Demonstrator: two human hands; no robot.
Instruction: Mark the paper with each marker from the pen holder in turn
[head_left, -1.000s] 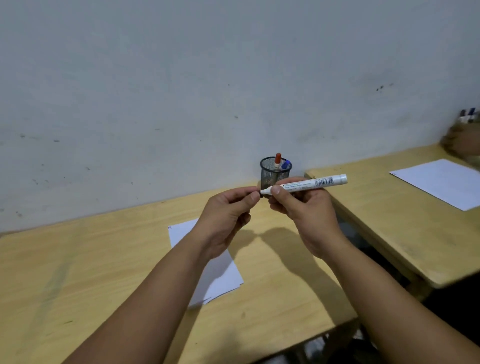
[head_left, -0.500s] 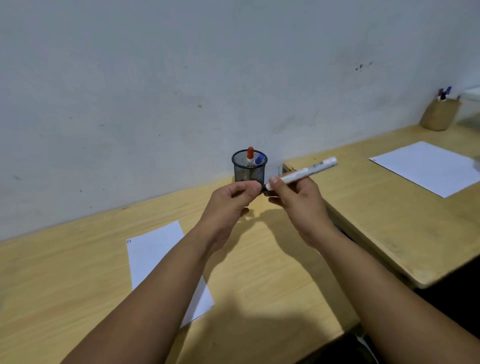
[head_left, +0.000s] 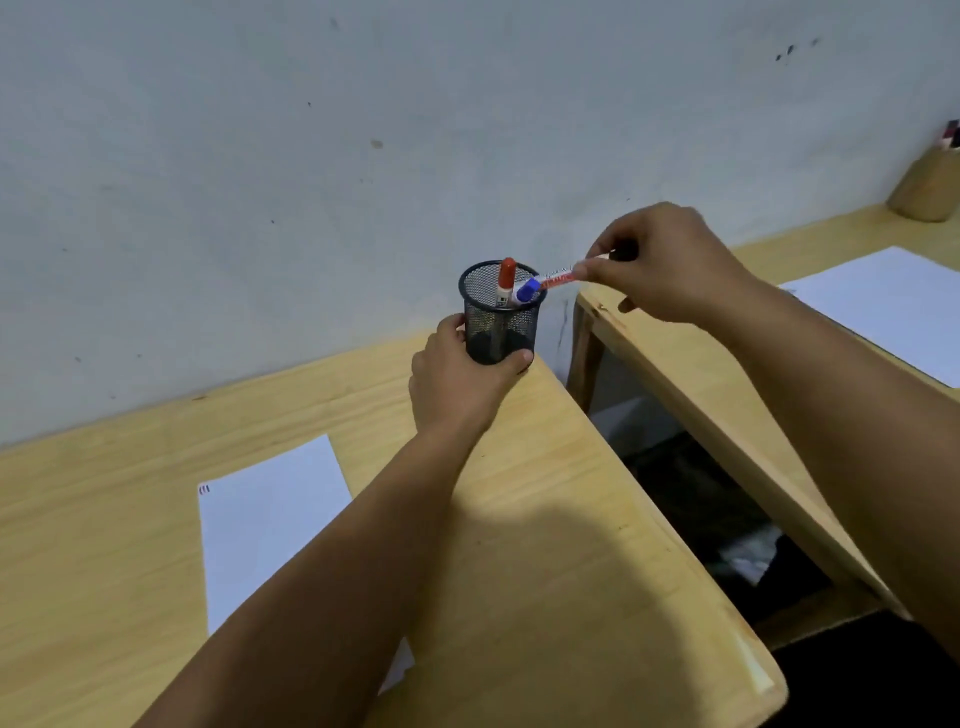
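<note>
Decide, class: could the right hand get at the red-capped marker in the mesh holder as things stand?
Probably not at once: the right hand is pinching another marker at the holder rim. The red-capped marker itself stands exposed, uncovered.

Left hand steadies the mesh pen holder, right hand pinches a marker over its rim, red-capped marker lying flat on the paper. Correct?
One error: the red-capped marker is not on the paper; the head view shows it standing in the mesh pen holder. The rest holds: left hand steadies the holder, right hand pinches a marker over its rim.
</note>
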